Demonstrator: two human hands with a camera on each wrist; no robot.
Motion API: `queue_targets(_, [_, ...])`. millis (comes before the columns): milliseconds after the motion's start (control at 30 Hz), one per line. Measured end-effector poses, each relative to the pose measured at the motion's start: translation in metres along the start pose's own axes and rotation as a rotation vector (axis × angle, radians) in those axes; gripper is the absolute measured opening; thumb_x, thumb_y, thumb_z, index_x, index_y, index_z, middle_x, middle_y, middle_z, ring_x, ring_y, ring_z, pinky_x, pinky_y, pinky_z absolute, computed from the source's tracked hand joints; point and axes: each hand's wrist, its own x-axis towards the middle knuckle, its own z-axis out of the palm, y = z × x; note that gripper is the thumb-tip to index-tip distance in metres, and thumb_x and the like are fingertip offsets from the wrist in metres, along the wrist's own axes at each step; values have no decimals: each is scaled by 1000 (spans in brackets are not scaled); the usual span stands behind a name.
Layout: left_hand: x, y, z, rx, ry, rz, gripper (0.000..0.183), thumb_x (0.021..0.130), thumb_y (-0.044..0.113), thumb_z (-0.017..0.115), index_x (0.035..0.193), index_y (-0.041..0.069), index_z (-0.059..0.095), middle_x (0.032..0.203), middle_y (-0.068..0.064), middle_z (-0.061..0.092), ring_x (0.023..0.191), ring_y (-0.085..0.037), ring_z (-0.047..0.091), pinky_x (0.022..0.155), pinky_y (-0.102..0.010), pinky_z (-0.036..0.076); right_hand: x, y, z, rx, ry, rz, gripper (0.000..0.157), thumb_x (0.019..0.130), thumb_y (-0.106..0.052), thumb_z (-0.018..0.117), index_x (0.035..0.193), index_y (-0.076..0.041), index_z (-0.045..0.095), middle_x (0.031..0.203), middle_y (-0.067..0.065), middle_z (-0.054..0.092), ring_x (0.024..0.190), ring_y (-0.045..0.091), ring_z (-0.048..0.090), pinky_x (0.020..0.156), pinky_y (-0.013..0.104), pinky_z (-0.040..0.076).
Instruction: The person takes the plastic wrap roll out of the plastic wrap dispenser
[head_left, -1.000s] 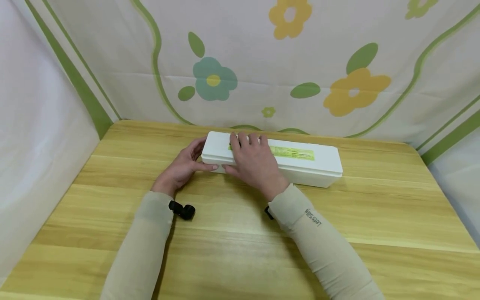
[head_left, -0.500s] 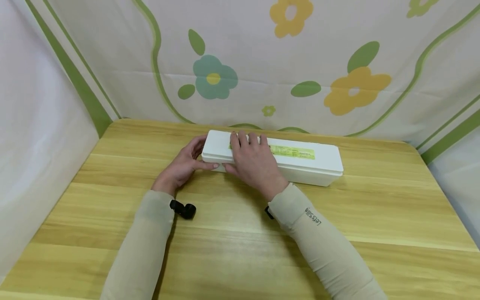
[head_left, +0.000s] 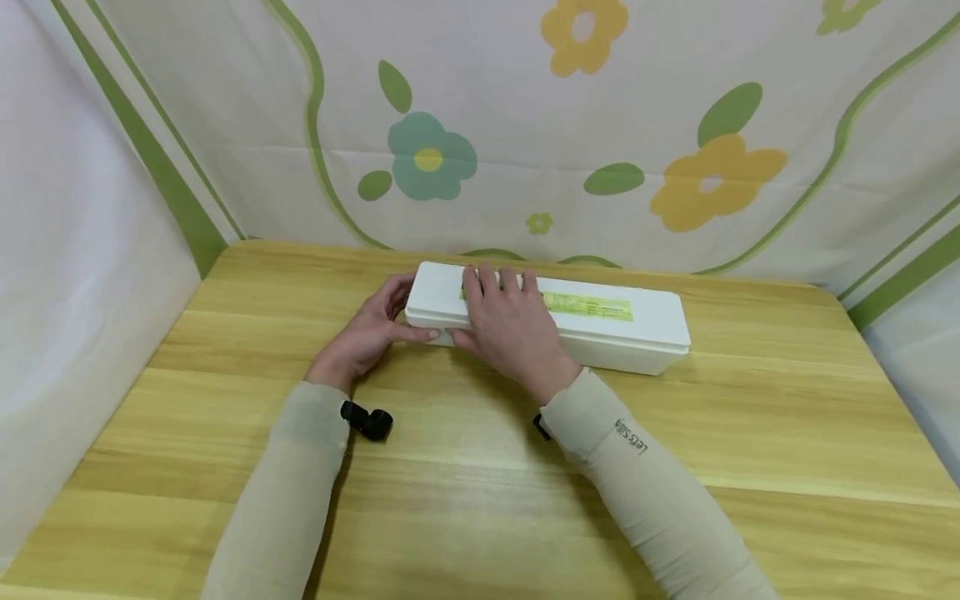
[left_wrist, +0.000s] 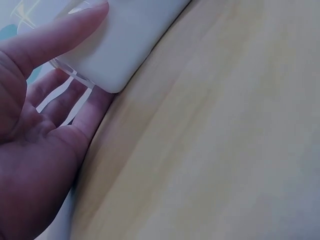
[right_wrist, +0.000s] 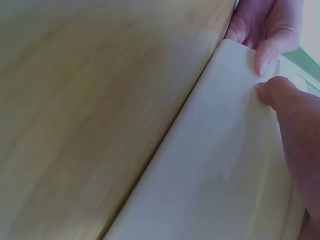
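The head view is bright and evenly lit, sharp across the middle, with soft shadows under the sleeves on the table (its edges bow a little from the wide lens). Both wrist views are dimmer, bluish and soft: the left hand and the box are too close to be sharp, and the wood grain smears

Box: long white box with green label lies on the wooden worktop.
Left hand: cups its left end.
Right hand: rests over the lid.
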Motion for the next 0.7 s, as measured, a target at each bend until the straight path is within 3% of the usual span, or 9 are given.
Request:
queue_targets(333, [-1, 0, 0, -1, 4, -7, 98, 86, -4, 86, 166, 20, 36, 172, -1, 40, 164, -23, 27, 135, -50, 19, -2, 4, -2, 44, -49, -26, 83, 104, -67, 56, 157, -3, 49, 141, 18, 65, 125, 41, 66, 103, 58, 56])
queue_targets(700, [0, -1, -1, 1, 4, 2, 98, 86, -3, 87, 166, 20, 36, 172, -1, 41, 164, -23, 27, 135, -51, 19, 1, 5, -2, 89, -48, 20, 85, 102, -72, 55, 157, -7, 50, 142, 18, 63, 127, 40, 64, 102, 58, 56])
